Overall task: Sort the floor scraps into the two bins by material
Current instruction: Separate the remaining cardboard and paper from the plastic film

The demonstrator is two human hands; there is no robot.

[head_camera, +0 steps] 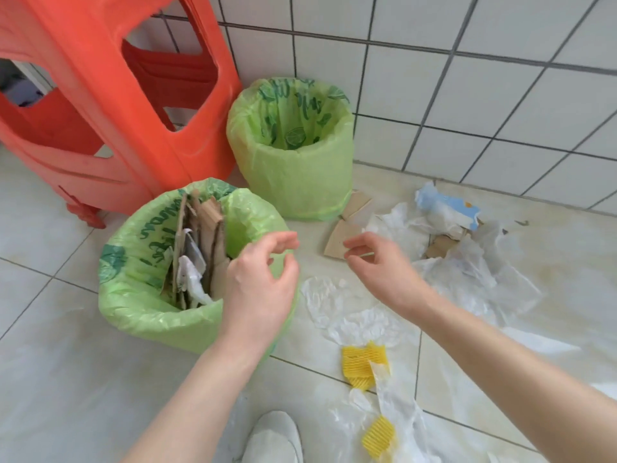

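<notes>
Cardboard pieces (200, 242) stand in the near bin (140, 295). The left hand (260, 279) hovers over its rim, fingers loosely curled, empty. The right hand (380, 262), fingers apart, hangs beside it above a cardboard scrap (337, 240) and plastic scraps (467, 262). Behind stands the far bin (293, 168).

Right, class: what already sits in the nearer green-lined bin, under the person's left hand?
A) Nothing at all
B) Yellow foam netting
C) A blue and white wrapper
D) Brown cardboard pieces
D: brown cardboard pieces stand upright inside the nearer green-lined bin, while the farther green-lined bin shows only its liner.
</notes>
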